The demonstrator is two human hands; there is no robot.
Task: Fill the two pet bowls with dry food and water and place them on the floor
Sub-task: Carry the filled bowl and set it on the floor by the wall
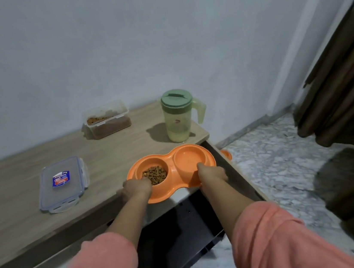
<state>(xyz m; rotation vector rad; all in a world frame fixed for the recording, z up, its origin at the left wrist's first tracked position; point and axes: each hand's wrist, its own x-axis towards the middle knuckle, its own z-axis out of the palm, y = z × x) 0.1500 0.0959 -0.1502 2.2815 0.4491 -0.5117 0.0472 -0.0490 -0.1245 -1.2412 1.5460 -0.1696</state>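
Food is in the left cup of your double bowl (172, 170) | water cup looks filled, hard to tell | left hand (137, 187) and right hand (212, 173) grip its edge | floor (277, 165) is left

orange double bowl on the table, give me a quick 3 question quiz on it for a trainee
1. True or false: the orange double bowl lies on the floor.
2. Which compartment holds the dry food? A) the person's left B) the person's right
3. Fill in: the green-lidded pitcher stands ___ the bowl, near the table corner.

Key: 1. False: it juts over the table's near edge, the left hand and right hand gripping its near rim. 2. A. 3. behind.
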